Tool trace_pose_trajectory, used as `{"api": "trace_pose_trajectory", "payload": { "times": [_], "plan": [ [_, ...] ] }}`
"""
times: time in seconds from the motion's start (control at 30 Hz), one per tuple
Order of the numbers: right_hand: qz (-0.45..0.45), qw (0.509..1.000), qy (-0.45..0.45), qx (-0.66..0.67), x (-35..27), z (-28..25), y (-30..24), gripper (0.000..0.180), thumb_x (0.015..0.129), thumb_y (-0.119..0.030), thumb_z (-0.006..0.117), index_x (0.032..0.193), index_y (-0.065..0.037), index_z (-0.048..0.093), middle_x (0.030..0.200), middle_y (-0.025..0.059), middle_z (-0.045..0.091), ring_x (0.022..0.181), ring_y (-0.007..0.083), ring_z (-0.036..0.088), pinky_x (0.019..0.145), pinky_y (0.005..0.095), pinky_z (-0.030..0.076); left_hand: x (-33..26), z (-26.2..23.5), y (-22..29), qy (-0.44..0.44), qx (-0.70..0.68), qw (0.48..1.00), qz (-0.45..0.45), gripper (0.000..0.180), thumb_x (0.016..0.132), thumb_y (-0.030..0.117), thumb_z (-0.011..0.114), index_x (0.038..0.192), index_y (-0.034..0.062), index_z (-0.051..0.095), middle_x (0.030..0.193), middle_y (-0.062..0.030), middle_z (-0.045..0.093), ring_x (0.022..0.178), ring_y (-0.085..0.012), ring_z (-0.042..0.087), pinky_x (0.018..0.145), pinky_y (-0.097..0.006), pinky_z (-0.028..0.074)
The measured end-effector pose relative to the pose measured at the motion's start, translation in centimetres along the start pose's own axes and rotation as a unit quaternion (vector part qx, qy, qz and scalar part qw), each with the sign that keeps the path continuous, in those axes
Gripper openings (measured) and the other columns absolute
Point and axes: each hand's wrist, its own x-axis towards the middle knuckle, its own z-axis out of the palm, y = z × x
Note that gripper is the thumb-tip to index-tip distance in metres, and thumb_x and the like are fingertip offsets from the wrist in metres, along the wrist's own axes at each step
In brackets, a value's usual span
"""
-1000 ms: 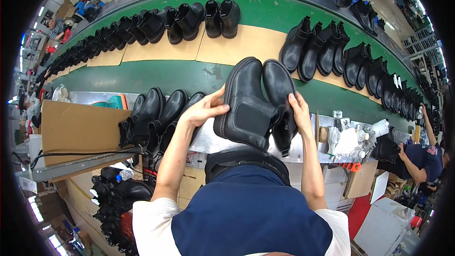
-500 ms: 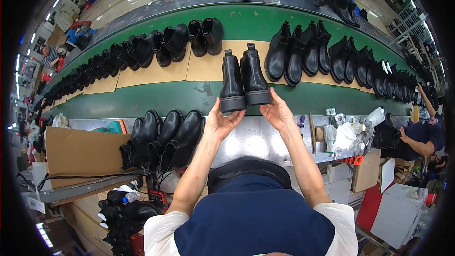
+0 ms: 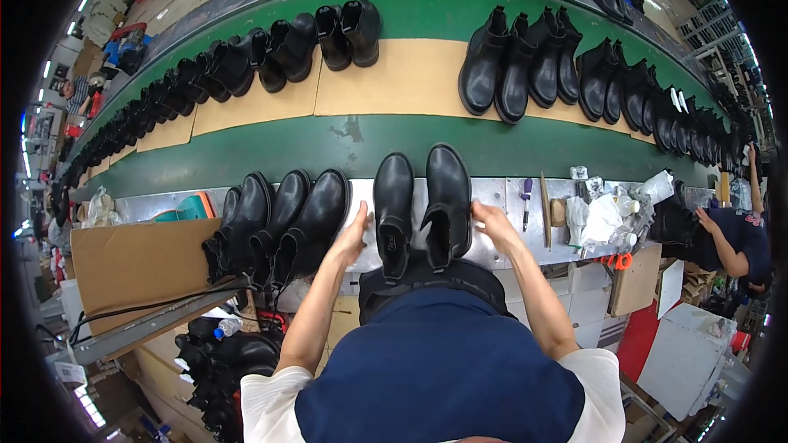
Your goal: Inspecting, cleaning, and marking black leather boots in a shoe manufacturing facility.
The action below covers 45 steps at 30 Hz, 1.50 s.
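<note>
Two black boots (image 3: 448,183) stand side by side on the metal desk (image 3: 502,193), toes and long axes pointing away from the person. The left hand (image 3: 351,239), fingers parted, is just beside them; the right hand (image 3: 495,226), also loosely parted, flanks the other side, contact unclear.

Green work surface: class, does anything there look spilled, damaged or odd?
Yes: a dark, ragged patch on the near part of the green surface, beyond the left hand. It breaks the green around it; spill or wear, I cannot tell.
</note>
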Motion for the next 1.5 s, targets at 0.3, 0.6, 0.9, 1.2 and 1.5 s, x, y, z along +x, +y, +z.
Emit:
{"api": "trace_pose_trajectory", "payload": {
  "times": [0.3, 0.6, 0.9, 1.2, 1.5],
  "plan": [
    [-0.021, 0.757, 0.185, -0.626, 7.5, 5.1, -6.3, 0.097, 0.059, -0.049, 0.075, 0.127, 0.010, 0.036, 0.111, 0.0271, 0.057, 0.105, 0.0343, 0.056, 0.092, 0.0361, 0.043, 4.8, 6.2, 8.1, 0.150, 0.529, 0.830, 0.093, 0.121, 0.054, 0.052, 0.077, 0.140, -0.0024, 0.012, 0.130, -0.0332, 0.038, 0.110, -0.0420, 0.051, 0.093, -0.039, 0.042],
    [-0.113, 0.991, -0.050, -0.044, 4.4, -3.1, -6.3, 0.069, 0.070, -0.016, 0.073, 0.128, 0.003, 0.040, 0.115, 0.0113, 0.058, 0.099, 0.0188, 0.058, 0.086, 0.0305, 0.046, 0.9, 2.2, 9.0, -0.109, -0.033, 0.974, 0.196, 0.058, 0.073, 0.020, 0.074, 0.120, -0.0027, 0.048, 0.096, -0.0087, 0.062, 0.077, -0.0155, 0.062, 0.070, -0.028, 0.051],
    [-0.199, 0.890, -0.269, 0.310, 3.9, -4.2, -2.8, 0.064, 0.067, -0.010, 0.070, 0.124, 0.004, 0.044, 0.115, 0.0111, 0.058, 0.102, 0.0205, 0.057, 0.093, 0.0310, 0.041, -7.4, 6.3, 10.1, -0.388, -0.294, 0.830, 0.273, 0.078, 0.078, 0.048, 0.063, 0.133, -0.0008, 0.034, 0.136, -0.0205, 0.035, 0.099, -0.0338, 0.058, 0.068, -0.037, 0.058],
    [-0.206, 0.854, -0.381, 0.288, 4.3, -6.3, -1.9, 0.064, 0.068, -0.012, 0.070, 0.124, 0.004, 0.044, 0.116, 0.0111, 0.057, 0.104, 0.0206, 0.055, 0.095, 0.0304, 0.040, -6.1, 3.3, 9.9, -0.358, -0.313, 0.859, 0.191, 0.064, 0.081, 0.030, 0.065, 0.129, -0.0032, 0.038, 0.123, -0.0167, 0.051, 0.100, -0.0234, 0.059, 0.087, -0.034, 0.050],
    [-0.075, 0.991, -0.098, -0.046, 1.1, -3.4, -7.2, 0.064, 0.078, -0.019, 0.067, 0.128, 0.007, 0.036, 0.119, 0.0134, 0.052, 0.103, 0.0162, 0.054, 0.090, 0.0277, 0.043, -7.3, 3.5, 8.9, -0.298, -0.316, 0.863, 0.260, 0.071, 0.079, 0.035, 0.067, 0.131, -0.0011, 0.036, 0.121, -0.0156, 0.053, 0.104, -0.0226, 0.057, 0.088, -0.033, 0.048]
  ]
}}
